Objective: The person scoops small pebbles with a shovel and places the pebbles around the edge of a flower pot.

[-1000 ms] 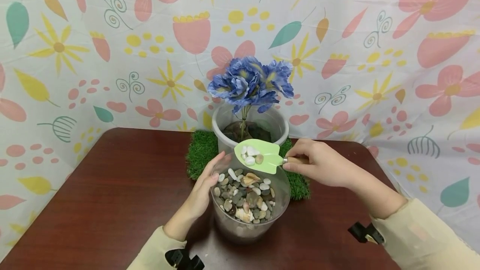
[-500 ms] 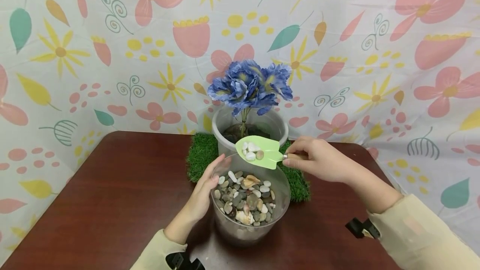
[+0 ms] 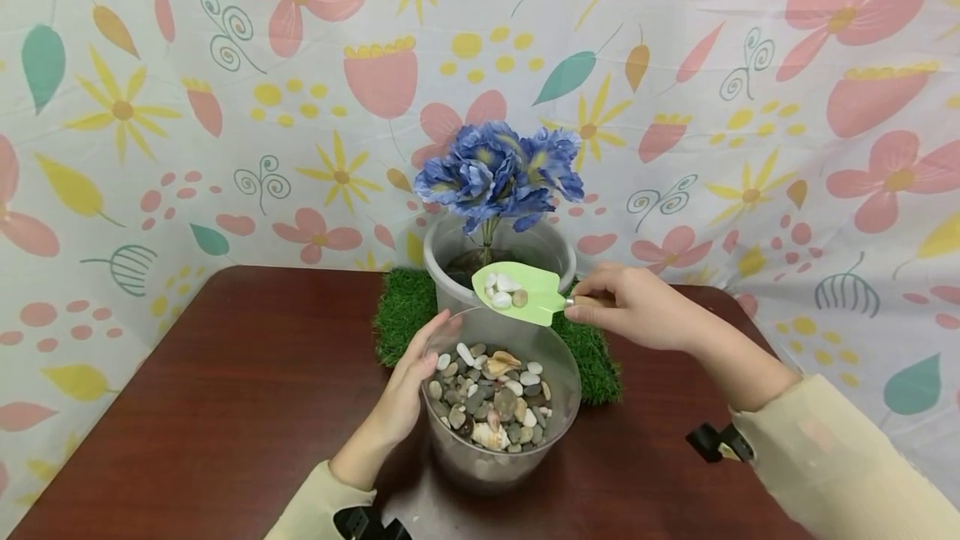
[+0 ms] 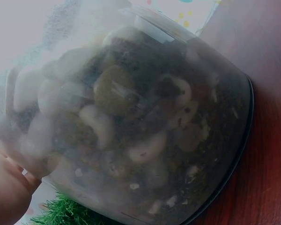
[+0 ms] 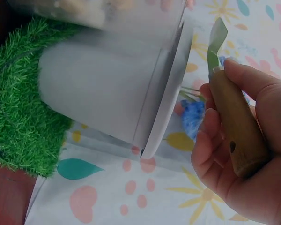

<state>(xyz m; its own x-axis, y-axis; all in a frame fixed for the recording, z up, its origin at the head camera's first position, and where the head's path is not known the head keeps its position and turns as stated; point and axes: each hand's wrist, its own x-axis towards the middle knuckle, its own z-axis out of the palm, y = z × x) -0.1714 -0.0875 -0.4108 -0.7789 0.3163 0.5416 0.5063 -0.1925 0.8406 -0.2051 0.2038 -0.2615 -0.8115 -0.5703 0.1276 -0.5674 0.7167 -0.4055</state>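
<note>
A clear plastic bucket [image 3: 487, 465] filled with pebbles and seashells stands on the table. My left hand [image 3: 397, 394] rests against its left side near the rim, fingers fairly straight; the left wrist view shows the stones through the cloudy wall [image 4: 145, 117]. My right hand [image 3: 637, 307] grips the wooden handle [image 5: 239, 124] of a small green trowel [image 3: 536, 294]. Several white pebbles and a tan one [image 3: 520, 297] lie on its blade. The blade is above the front rim of a white flowerpot [image 3: 442, 273], which holds blue flowers [image 3: 498, 169].
Under the flowerpot lies a green artificial grass mat [image 3: 405, 315]. The dark red wooden table [image 3: 247, 407] extends to both sides. A floral cloth [image 3: 300, 107] hangs right behind the table.
My right hand has moved the loaded trowel slightly away from me, from over the bucket's back edge toward the flowerpot. The left hand stays at the bucket's side.
</note>
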